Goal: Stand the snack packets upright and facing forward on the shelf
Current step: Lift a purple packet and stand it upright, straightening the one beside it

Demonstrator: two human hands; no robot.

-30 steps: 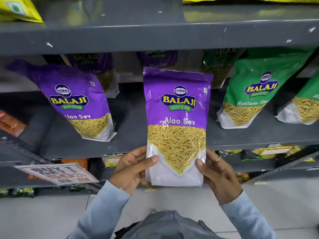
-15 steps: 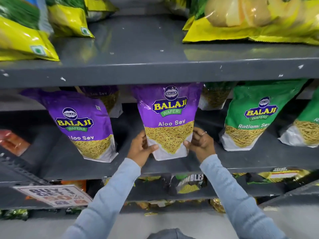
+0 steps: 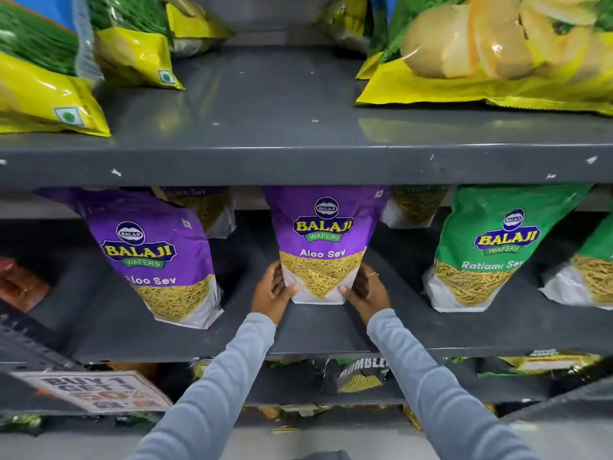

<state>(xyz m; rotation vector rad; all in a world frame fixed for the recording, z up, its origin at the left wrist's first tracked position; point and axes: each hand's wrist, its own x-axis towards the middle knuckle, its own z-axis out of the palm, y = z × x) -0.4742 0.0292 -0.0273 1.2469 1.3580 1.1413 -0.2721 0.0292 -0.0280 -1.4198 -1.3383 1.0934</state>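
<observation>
A purple Aloo Sev packet [image 3: 323, 242] stands upright on the grey middle shelf [image 3: 318, 333], label facing me, its top hidden behind the shelf above. My left hand [image 3: 273, 290] grips its lower left corner and my right hand [image 3: 365, 292] grips its lower right corner. A second purple Aloo Sev packet [image 3: 156, 257] leans on the shelf to the left. Two green Ratlami Sev packets [image 3: 491, 247] stand to the right. More packets stand behind at the back of the shelf.
The upper shelf [image 3: 298, 161] holds yellow and green chip bags at left [image 3: 49, 91] and right [image 3: 491, 61]. A "Buy 1 Get 1" sign [image 3: 96, 390] hangs at the lower left. Lower shelves hold dark snack bags [image 3: 358, 373].
Both hands have carried the purple packet from in front of the shelf edge up and inward; its base now rests on the middle shelf. My view has tilted upward.
</observation>
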